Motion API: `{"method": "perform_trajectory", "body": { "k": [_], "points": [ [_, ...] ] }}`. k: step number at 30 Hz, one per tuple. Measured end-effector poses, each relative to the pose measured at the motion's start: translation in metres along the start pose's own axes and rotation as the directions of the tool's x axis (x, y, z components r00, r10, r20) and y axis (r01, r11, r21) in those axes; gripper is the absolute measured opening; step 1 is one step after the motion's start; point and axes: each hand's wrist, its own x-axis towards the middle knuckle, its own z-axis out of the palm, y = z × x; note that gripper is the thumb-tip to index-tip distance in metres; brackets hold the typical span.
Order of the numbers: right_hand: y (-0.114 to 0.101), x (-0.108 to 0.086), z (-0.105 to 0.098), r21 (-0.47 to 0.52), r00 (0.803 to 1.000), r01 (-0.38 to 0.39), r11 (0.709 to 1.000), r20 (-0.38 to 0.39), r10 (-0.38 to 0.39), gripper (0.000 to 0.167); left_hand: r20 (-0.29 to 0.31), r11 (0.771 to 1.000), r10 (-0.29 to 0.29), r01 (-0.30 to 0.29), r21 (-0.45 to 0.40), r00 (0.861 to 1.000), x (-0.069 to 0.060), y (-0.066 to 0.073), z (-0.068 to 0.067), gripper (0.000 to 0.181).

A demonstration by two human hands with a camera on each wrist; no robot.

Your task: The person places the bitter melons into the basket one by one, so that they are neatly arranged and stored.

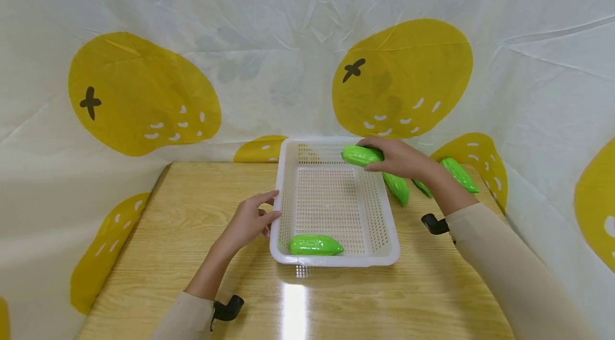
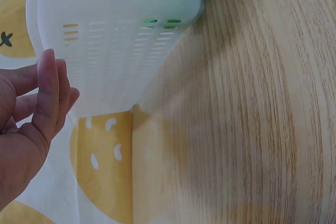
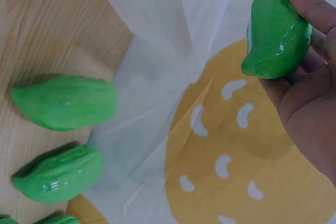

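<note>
The right hand grips a glossy green vegetable-like piece over the far right corner of a white perforated basket. In the right wrist view, thumb and fingers of the right hand hold that green piece around its side. The left hand touches the basket's left rim with its fingertips; in the left wrist view the left hand has its fingers against the basket wall, mostly extended. Another green piece lies inside the basket along its near side.
To the right of the basket, several green pieces lie on the wooden table, one by the basket wall and one farther right. A white cloth with yellow fruit prints hangs behind and at both sides.
</note>
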Motion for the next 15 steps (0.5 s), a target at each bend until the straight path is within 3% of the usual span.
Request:
{"method": "perform_trajectory", "body": {
  "k": [15],
  "points": [
    [-0.033,0.039,0.011,-0.045,0.991,0.084,0.995,0.105,-0.079,0.056,-0.005,1.0,-0.006,0.006,0.009,1.0,-0.001,0.003,0.002,0.061]
  ]
}}
